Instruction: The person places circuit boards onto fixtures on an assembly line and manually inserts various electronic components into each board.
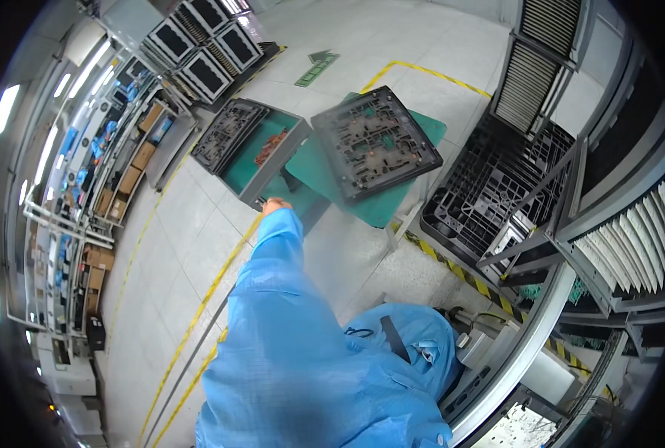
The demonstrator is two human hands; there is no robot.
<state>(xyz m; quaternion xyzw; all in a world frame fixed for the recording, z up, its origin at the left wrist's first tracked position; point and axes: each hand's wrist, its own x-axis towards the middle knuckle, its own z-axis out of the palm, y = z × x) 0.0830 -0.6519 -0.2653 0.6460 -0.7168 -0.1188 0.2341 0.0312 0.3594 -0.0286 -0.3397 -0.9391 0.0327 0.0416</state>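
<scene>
My left arm in a blue sleeve reaches forward. At its end my left hand (pixel 275 205) is closed at the near corner of a grey-walled drawer (pixel 293 142) with a green bottom. Inside the drawer lie a dark slotted fixture plate (pixel 231 133) and a small heap of copper-coloured parts (pixel 271 147). To the right, a square black-framed fixture (pixel 377 142) with many cut-outs lies slightly askew on a green tabletop (pixel 426 127). My right hand does not show; folds of blue garment (pixel 411 336) with a dark strap fill the lower right.
A black plastic pallet (pixel 489 194) and a metal rack (pixel 608 209) with stacked white trays stand at the right. Yellow-black tape (pixel 467 272) edges the floor there. Shelves with cardboard boxes (pixel 132 179) run along the left. Framed black panels (pixel 205 75) stand at the back.
</scene>
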